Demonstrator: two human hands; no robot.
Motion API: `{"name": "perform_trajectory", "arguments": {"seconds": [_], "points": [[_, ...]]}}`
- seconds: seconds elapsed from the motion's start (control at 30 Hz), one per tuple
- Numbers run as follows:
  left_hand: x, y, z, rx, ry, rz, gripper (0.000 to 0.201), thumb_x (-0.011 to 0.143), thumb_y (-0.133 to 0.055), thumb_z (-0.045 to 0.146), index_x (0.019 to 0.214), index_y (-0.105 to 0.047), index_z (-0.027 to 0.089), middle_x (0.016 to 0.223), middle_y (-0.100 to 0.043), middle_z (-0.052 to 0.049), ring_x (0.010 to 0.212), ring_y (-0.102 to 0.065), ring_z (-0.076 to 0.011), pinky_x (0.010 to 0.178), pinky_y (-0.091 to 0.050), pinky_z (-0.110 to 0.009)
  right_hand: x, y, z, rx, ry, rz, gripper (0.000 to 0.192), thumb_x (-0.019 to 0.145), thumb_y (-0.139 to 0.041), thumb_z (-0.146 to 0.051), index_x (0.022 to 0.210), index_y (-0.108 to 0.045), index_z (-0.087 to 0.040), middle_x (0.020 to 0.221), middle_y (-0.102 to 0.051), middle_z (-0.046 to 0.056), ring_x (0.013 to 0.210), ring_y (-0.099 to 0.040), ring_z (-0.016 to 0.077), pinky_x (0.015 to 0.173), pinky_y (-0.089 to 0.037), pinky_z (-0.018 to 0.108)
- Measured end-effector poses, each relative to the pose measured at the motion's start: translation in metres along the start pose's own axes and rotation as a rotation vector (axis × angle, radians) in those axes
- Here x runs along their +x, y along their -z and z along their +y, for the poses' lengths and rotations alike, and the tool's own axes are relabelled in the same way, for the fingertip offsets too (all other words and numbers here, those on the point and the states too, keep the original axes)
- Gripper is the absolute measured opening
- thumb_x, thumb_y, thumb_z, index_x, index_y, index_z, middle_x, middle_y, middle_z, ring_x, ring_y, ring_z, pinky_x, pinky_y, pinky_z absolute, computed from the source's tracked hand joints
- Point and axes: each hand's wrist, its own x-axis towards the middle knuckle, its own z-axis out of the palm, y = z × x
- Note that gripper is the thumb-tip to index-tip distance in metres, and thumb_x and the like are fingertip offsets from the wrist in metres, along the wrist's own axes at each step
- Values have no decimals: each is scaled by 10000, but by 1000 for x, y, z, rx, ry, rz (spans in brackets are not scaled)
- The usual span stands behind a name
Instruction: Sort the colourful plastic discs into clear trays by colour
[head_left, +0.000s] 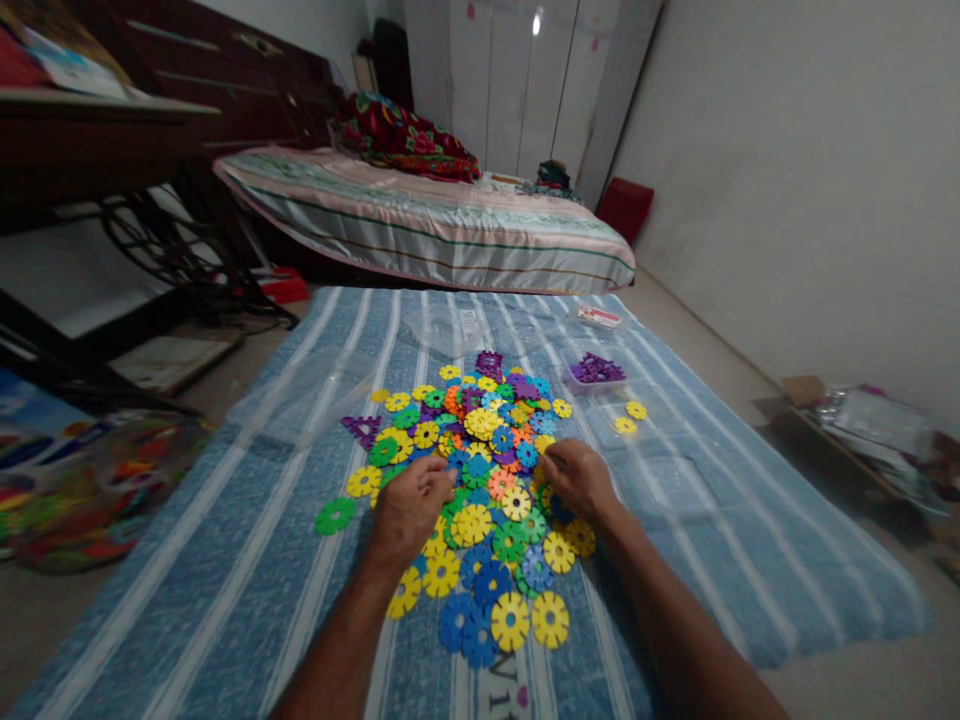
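Note:
A spread-out heap of notched plastic discs in yellow, green, blue, orange and purple covers the middle of the striped cloth. At its left side my left hand [411,502] is closed, thumb and fingers drawn together; whatever they hold is hidden. My right hand [583,482] is closed over the right side, its fingertips beside a yellow disc [544,444]. I cannot make out whether it grips a piece. Between the hands lie an orange disc [501,485] and a yellow stack [481,423]. Nearest to me are a yellow disc [511,621] and several blue ones.
A clear tub [598,372] of purple pieces stands at the back right, near two loose yellow discs. Transparent plastic packaging [311,395] lies on the striped cloth [247,560]. Beyond is a bed [465,235]; a cardboard box [862,440] sits on the floor at right.

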Motion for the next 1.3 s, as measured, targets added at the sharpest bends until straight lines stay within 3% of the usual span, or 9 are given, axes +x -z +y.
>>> {"name": "perform_trajectory", "arguments": {"seconds": [0.37,1.3], "points": [[-1,-1,1,12,24,-12,307,631,-623,462,782,-593,196,610,-663,7,589,-681,-188,560,-539,-274,-10,-7,5,94,59,16,178,882,-523,-248,768,-652,-202,879,-654,67,861,-594,192,790,-465,306],[2,-1,-5,-15,11,-16,308,622,-638,436,801,-596,188,608,-666,12,571,-673,-183,545,-536,-271,-10,-13,7,96,52,86,175,866,-535,-215,745,-661,-202,872,-666,66,835,-595,186,768,-452,292]]}}
